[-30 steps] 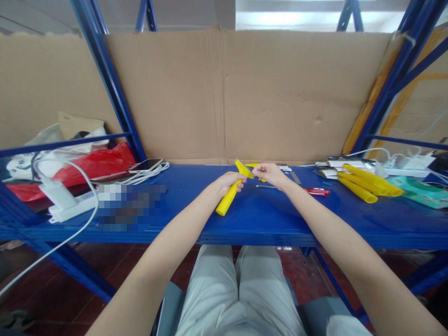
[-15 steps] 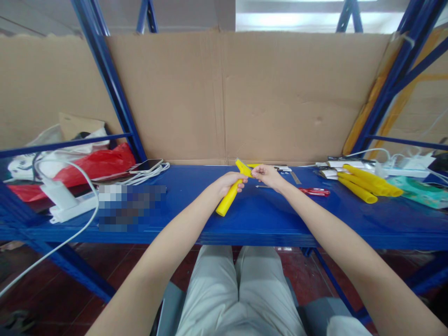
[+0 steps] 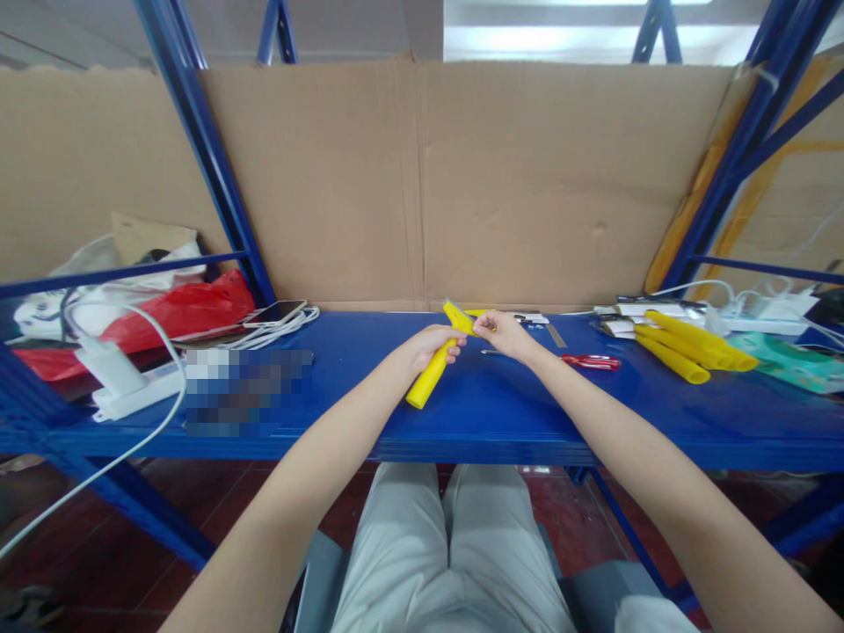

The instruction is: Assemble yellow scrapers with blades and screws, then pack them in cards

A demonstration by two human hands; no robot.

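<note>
My left hand (image 3: 435, 345) is wrapped round the yellow tube-shaped handle of a T-shaped scraper-like tool (image 3: 427, 381), held tilted above the blue bench. Its wide yellow head points up and away, with a pale strip along its far edge. At the right end of the head, my right hand (image 3: 499, 332) has its fingers pinched together; anything small between them is hidden. Just beyond that hand lies another yellow piece, partly covered. Under the right wrist rests a screwdriver (image 3: 590, 361) with a red handle, its shaft pointing left.
Several yellow tubes (image 3: 692, 345) lie on the right of the bench (image 3: 356, 400), beside white packets and a green packet (image 3: 788, 360). A small metal strip (image 3: 556, 335) lies behind the screwdriver. At left are a power strip (image 3: 135, 396), cables and a red bag (image 3: 185, 312). Cardboard (image 3: 316, 185) stands behind.
My right fingers have shifted very slightly at the end of the yellow head. The left hand and the tool stay in place.
</note>
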